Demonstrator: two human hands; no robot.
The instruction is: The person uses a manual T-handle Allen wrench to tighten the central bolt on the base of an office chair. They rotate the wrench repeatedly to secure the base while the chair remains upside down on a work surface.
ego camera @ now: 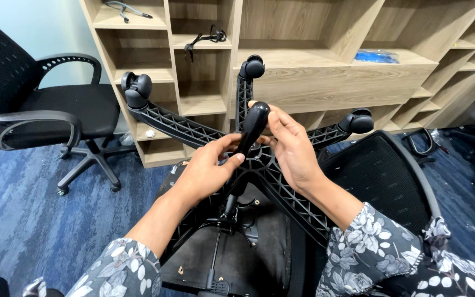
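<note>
An office chair lies upturned in front of me, its black star base (188,130) pointing up with casters (137,88) on the arm ends. Both hands meet at one raised arm of the base. My left hand (207,169) pinches that arm near the hub. My right hand (288,146) wraps around the arm's upper part, fingers behind the black caster (255,119) at its tip. The seat underside (232,250) with its mechanism sits below the hands, and the mesh backrest (386,176) lies to the right.
Another black office chair (50,115) stands upright at the left on blue carpet (23,220). A wooden shelf unit (303,60) fills the back wall, holding black parts (207,39) and a blue bag (376,56). More chair parts (421,144) lie at the right.
</note>
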